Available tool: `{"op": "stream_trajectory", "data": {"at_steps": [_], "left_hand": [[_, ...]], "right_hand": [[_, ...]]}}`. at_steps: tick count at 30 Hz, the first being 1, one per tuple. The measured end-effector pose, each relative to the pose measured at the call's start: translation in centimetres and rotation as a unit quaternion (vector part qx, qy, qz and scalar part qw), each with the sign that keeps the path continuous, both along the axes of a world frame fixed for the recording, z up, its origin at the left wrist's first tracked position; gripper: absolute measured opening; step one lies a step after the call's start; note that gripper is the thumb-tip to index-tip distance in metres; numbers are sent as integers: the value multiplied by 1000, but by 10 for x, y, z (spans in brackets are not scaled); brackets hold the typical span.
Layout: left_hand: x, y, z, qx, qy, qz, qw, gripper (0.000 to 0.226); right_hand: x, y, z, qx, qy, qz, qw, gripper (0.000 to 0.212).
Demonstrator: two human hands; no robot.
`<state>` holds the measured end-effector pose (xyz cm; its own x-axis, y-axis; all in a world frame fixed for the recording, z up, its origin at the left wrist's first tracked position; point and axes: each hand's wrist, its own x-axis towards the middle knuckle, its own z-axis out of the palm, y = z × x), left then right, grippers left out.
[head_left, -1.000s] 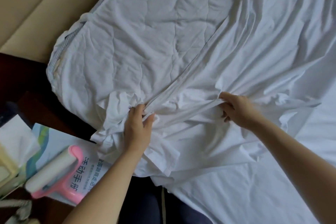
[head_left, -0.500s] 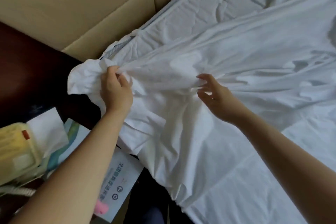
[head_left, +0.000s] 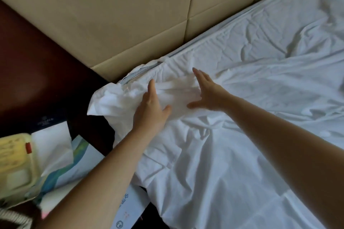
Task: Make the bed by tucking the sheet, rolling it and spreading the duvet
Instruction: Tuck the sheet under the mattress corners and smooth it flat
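A creased white sheet (head_left: 214, 163) is spread over a bed. Its loose corner (head_left: 109, 102) is bunched at the mattress corner (head_left: 137, 73), beside a padded beige headboard (head_left: 130, 15). Both hands are laid flat on the bunch with fingers straight, so no grip is closed on the cloth.

The left hand (head_left: 151, 109) is placed nearer the loose corner, which juts out to its left, past the mattress edge and towards a dark wooden table (head_left: 37, 80). The right hand (head_left: 206, 93) is spread just beside it, towards the bed's middle. The bunched fold is laid roughly along the head edge, left to right.

The tuck is judged not yet made. The corner would need pushing down around the mattress, most readily by the left hand.

A cream telephone (head_left: 13, 163), white paper (head_left: 54, 145) and a printed booklet (head_left: 128, 208) are set on the table, close below the overhanging cloth.
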<state>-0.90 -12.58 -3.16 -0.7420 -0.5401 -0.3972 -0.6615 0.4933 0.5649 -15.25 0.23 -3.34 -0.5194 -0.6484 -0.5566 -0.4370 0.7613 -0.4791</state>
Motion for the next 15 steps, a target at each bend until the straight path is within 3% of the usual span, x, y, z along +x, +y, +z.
{"op": "stream_trajectory", "data": {"at_steps": [3,6,9,12,15], "left_hand": [[10,-13,-15,76,-51,-15,996,101],[31,-15,-24,85,-46,-30,995,101],[53,-11,-29,69,-30,-28,997,94],[63,-11,-34,63,3,-18,998,84],[62,-9,-31,44,25,-65,997,89]], "right_hand": [[-3,-5,-3,59,3,31,998,117],[5,-2,-5,99,-6,51,994,112],[19,9,-10,128,-7,62,990,87],[30,16,-6,137,-74,44,987,51],[40,18,-2,157,-70,101,980,26]]}}
